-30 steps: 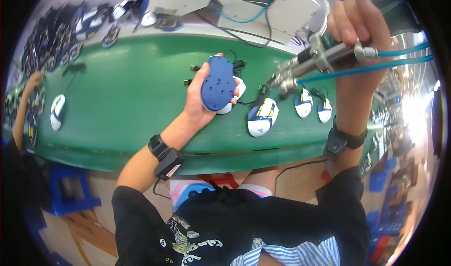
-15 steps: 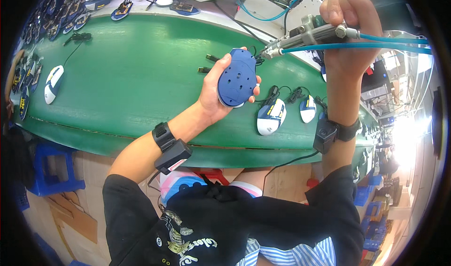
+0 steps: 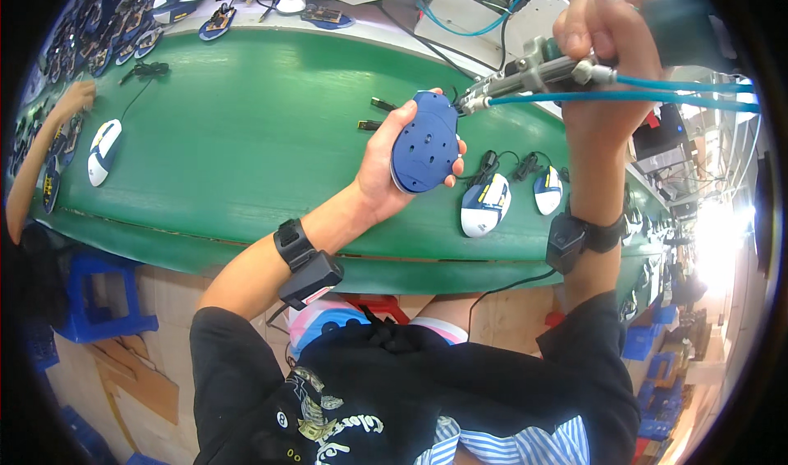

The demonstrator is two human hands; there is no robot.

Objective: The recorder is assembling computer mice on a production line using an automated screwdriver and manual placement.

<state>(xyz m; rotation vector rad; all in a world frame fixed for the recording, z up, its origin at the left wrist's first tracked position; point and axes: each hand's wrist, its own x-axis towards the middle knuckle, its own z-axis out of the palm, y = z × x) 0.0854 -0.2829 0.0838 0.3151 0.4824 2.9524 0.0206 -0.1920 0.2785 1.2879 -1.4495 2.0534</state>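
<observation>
My left hand is closed round a computer mouse, its blue underside with small holes turned up. Above and to the right, my right hand grips what looks like a pneumatic screwdriver, a metal tool with two blue air hoses. Its tip meets the upper right edge of the mouse in view; whether it touches I cannot tell. Two black cable plugs stick out left of the mouse, beside my thumb. Just right of my left hand, a white and blue mouse lies on the green work surface.
A smaller-looking mouse lies farther right, and another mouse with its cable at the left. Many half-built mice crowd the far left. A co-worker's hand reaches in there. A blue stool stands below left.
A co-worker's arm has come in at the far left. The whole view has shifted slightly. My left hand still holds the mouse, and the screwdriver tip stays at its upper edge.
</observation>
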